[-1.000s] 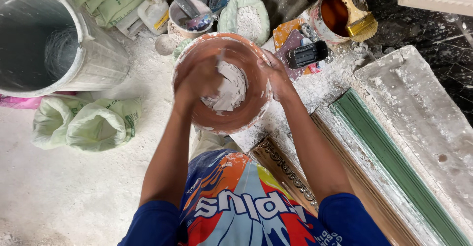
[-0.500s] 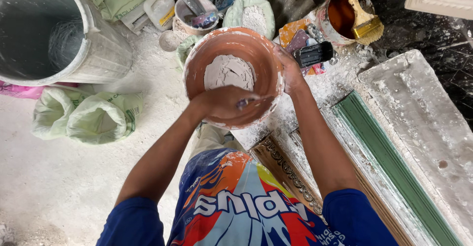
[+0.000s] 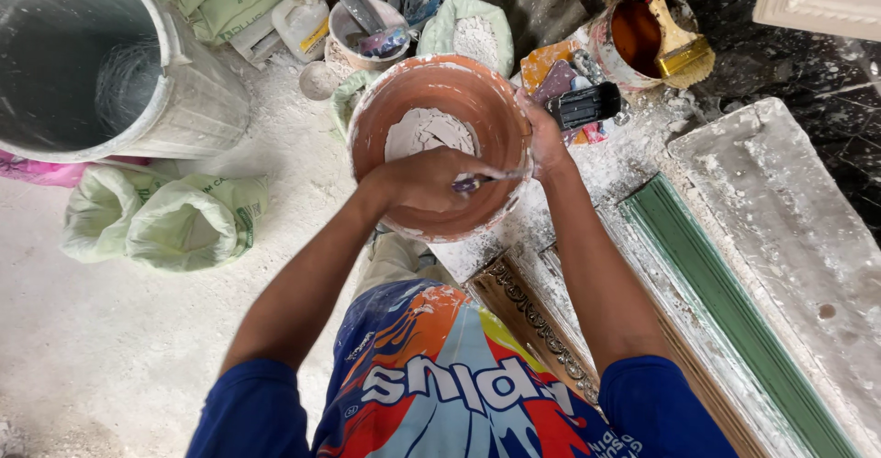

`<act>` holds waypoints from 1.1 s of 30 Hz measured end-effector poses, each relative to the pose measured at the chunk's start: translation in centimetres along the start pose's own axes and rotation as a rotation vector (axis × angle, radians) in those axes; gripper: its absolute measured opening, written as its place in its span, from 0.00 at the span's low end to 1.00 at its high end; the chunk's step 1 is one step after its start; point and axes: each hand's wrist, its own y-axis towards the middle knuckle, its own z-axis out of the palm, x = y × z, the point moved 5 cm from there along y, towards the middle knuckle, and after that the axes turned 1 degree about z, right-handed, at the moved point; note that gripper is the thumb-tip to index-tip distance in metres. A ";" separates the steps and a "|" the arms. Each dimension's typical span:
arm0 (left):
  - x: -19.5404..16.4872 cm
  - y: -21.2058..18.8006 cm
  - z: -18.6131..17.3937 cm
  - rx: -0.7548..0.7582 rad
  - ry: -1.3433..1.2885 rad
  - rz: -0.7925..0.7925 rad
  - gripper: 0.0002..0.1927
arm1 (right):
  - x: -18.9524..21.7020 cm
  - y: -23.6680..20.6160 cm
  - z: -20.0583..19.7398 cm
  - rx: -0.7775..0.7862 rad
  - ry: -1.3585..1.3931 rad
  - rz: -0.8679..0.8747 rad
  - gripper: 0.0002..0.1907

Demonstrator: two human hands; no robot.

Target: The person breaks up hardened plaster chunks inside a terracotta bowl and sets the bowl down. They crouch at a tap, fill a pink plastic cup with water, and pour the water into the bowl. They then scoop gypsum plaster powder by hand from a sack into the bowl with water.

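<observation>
A big grey bucket (image 3: 87,63) fills the upper left of the frame. At centre, the terracotta-coloured mixing bowl (image 3: 440,146) holds a lump of white plaster (image 3: 424,132); it looks flexible, powder-slick and fairly heavy, so the rim seems the safest hold. The right hand (image 3: 543,137) is clamped on that rim. The left hand (image 3: 424,178), inside the bowl, is closed around a thin tool (image 3: 491,179).
</observation>
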 end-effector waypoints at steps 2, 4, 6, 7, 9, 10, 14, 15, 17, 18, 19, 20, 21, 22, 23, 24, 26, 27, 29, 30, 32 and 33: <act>-0.1 0.8 -0.6 -0.055 0.038 0.057 0.35 | 0.1 0.4 -0.5 0.018 0.038 -0.019 0.27; 0.0 1.3 -1.7 -0.246 0.105 0.038 0.36 | 0.1 1.0 -1.1 0.049 0.064 -0.052 0.28; 1.2 1.9 -0.4 0.017 0.005 -0.166 0.39 | -0.1 1.3 -2.2 0.030 0.056 -0.042 0.29; 1.7 2.0 0.3 0.147 -0.046 -0.263 0.40 | -0.1 1.3 -2.6 0.021 0.048 -0.038 0.30; 2.4 1.9 0.9 0.275 -0.067 -0.336 0.35 | -0.1 1.2 -4.1 -0.108 -0.309 -0.001 0.27; 2.9 1.7 1.1 0.334 -0.074 -0.372 0.32 | -0.1 1.2 -4.8 -0.167 -0.489 0.014 0.27; 4.8 1.9 -0.5 -0.057 -0.207 -0.313 0.32 | 1.7 0.1 -4.1 -0.028 -0.195 -0.054 0.37; 5.1 2.0 -0.9 -0.183 -0.102 -0.226 0.32 | 2.6 -0.2 -3.9 -0.048 -0.201 -0.060 0.38; 6.8 2.1 -0.3 -0.283 -0.113 -0.316 0.31 | 4.8 -0.7 -2.7 0.009 -0.287 -0.121 0.36; 8.2 2.2 0.9 -0.250 -0.229 -0.492 0.32 | 6.4 -1.1 -2.0 0.082 -0.365 -0.177 0.34; 9.4 2.2 2.2 -0.213 -0.345 -0.665 0.32 | 7.8 -1.3 -1.1 0.154 -0.444 -0.235 0.32; 8.8 3.3 1.9 -0.333 -0.162 -0.408 0.29 | 8.7 -1.2 -0.3 0.174 -0.559 -0.261 0.32; 7.8 4.3 1.8 -0.442 0.019 -0.138 0.26 | 9.6 -1.0 0.5 0.194 -0.679 -0.291 0.31; 6.6 4.8 1.8 -0.537 0.201 0.140 0.23 | 10.2 -0.5 1.5 0.213 -0.798 -0.323 0.31; 8.2 5.6 2.1 -0.520 0.056 -0.091 0.23 | 10.6 0.0 2.1 0.187 -0.757 -0.306 0.30; 9.6 6.1 2.6 -0.483 -0.091 -0.319 0.24 | 10.7 0.5 2.6 0.154 -0.713 -0.288 0.29; 10.6 7.1 2.7 -0.499 -0.046 -0.495 0.24 | 10.8 1.2 3.7 0.151 -0.673 -0.275 0.27; 10.2 7.7 2.3 -0.556 0.147 -0.447 0.24 | 10.6 1.4 4.2 0.179 -0.669 -0.276 0.27; 10.0 8.5 2.4 -0.578 0.389 -0.440 0.24 | 10.1 1.6 4.8 0.195 -0.685 -0.256 0.27; 10.3 8.8 2.6 -0.554 0.449 -0.485 0.25 | 9.9 1.8 4.9 0.190 -0.704 -0.248 0.27; 10.9 9.2 3.1 -0.517 0.539 -0.535 0.29 | 9.6 1.9 5.2 0.207 -0.724 -0.249 0.27; 11.2 9.3 3.4 -0.502 0.571 -0.537 0.33 | 9.5 1.8 5.3 0.225 -0.723 -0.259 0.27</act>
